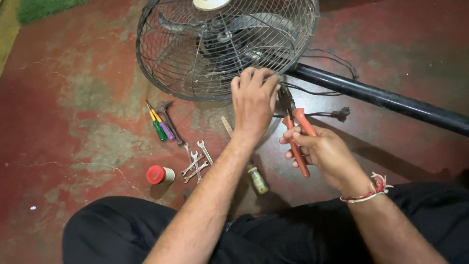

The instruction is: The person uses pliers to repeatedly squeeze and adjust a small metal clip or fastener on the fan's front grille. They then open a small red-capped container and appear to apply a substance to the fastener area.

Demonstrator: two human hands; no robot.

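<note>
A round wire fan cage [195,54] lies on the red floor in front of me, its blades and motor visible inside. My left hand [254,100] rests on the cage's lower right rim, fingers curled over the wires. My right hand [325,151] grips pliers with orange-red handles [297,139]; their dark jaws point up at the rim just right of my left hand. A red and white thread band circles my right wrist.
A black pole [391,100] runs right from the fan, with black cable and a plug [342,113] beside it. Left of my arm lie two screwdrivers [160,124], several small spanners [196,164], a red-capped jar [160,174] and another screwdriver [256,178]. My dark-trousered legs fill the bottom.
</note>
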